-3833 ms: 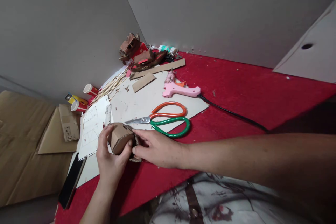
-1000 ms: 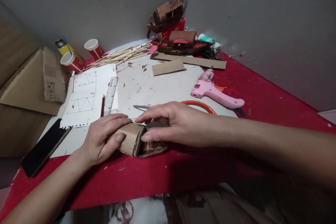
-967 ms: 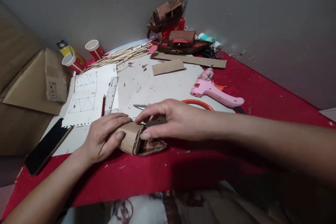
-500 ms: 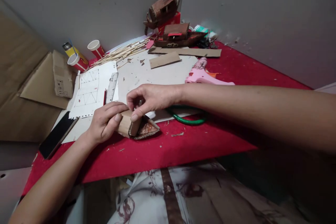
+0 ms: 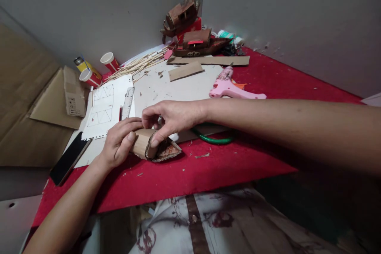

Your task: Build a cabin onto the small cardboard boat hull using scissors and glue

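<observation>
A small cardboard model boat (image 5: 141, 145) lies at the near edge of the table, its arched cover on top and a pointed end with a shiny brown inside facing right. My left hand (image 5: 116, 143) is wrapped around the cover from the left, thumb on the near side. On the right end of the cover, my right hand (image 5: 174, 119) presses its thumb against the front opening, with the fingers curled over the top. The tips of the right fingers are partly hidden.
A pink glue gun (image 5: 224, 85) lies beyond my right forearm, near a green curved tube (image 5: 217, 140). Two finished boats (image 5: 196, 40) stand at the back by wooden sticks (image 5: 143, 62). Left are paper cups (image 5: 109, 62), a drawing (image 5: 102, 105), a ruler (image 5: 127, 101) and a phone (image 5: 70, 158).
My right thumb has shifted slightly at the cover's front, whose edge looks rounder now. The left hand keeps its hold. The whole view has tilted a little.
</observation>
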